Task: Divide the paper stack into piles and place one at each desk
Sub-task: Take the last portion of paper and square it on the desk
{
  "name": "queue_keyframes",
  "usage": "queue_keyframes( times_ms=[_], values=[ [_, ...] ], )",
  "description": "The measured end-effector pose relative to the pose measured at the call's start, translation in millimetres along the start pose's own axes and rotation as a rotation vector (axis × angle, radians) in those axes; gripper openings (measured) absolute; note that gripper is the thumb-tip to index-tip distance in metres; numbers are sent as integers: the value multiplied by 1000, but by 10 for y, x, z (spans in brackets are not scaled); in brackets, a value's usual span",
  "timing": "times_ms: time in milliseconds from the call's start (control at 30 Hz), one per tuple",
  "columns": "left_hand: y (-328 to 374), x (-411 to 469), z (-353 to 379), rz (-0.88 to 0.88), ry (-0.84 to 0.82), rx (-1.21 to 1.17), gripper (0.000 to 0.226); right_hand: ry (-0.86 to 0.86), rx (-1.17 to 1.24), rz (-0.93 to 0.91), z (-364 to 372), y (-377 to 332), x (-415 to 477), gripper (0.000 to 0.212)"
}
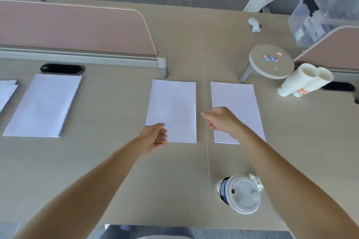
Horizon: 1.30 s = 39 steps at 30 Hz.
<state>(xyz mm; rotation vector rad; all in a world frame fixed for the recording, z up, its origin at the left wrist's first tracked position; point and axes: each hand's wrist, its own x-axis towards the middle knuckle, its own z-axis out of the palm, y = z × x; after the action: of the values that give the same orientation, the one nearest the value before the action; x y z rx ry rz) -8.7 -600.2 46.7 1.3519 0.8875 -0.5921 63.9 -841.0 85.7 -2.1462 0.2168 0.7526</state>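
From the left, the tabletop [108, 103] holds a thick paper pile [42, 105], then a thin middle pile [172, 106] with the left hand [155, 137] over its near left corner, fingers loose and holding nothing, then a thin right pile [233, 97] with the right hand [219, 120] over its near left side, fingers softly bent with nothing in them. Paper is light, bendy and slippery, so I think the sheets could slide apart. Best to hold a pile by both long sides, thumbs on top, and keep it flat.
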Motion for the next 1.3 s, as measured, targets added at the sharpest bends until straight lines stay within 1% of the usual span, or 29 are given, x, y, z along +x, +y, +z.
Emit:
queue_keyframes(
  times_ms=[33, 100, 200, 300, 500, 633, 733, 867, 933, 1033, 1100, 1200, 1300],
  values=[
    [-11, -64, -232, 18, 19, -15, 25, -19, 2, -22, 168, -190, -56, 32],
    [-52, -176, -740, 54, 39, -49, 24, -54, -16, -54, 526, -593, -178, 30],
    [-123, -329, -1598, 136, 56, -83, 32, -87, -38, -128, 1160, -1226, -378, 23],
    [-211, -509, -2477, 212, 93, -99, 35, -91, -45, -176, 1878, -1763, -566, 21],
    [-545, -908, -4248, 314, 175, -93, 33, -153, -13, -214, 3390, -2612, -824, 26],
    [-673, -1091, -5151, 338, 295, -116, 22, -264, 42, -218, 4186, -3061, -863, 17],
    [-680, -1092, -5634, 335, 389, -160, 25, -332, 79, -196, 4668, -3338, -816, 15],
    [-539, -972, -6168, 297, 430, -207, 25, -427, 193, -118, 5201, -3696, -659, 37],
    [-440, -889, -6401, 276, 467, -170, 26, -462, 266, -59, 5424, -3841, -509, 43],
    [-291, -725, -6709, 269, 548, -127, 25, -503, 319, 4, 5747, -4066, -206, 44],
    [-224, -591, -6886, 240, 595, -68, 23, -500, 290, 46, 5934, -4160, -31, 41],
    [-131, -362, -7144, 202, 628, 38, 33, -467, 261, 134, 6192, -4228, 167, 42],
    [-26, -37, -7379, 172, 612, 183, 33, -442, 203, 195, 6439, -4246, 333, 54]
  ],
)
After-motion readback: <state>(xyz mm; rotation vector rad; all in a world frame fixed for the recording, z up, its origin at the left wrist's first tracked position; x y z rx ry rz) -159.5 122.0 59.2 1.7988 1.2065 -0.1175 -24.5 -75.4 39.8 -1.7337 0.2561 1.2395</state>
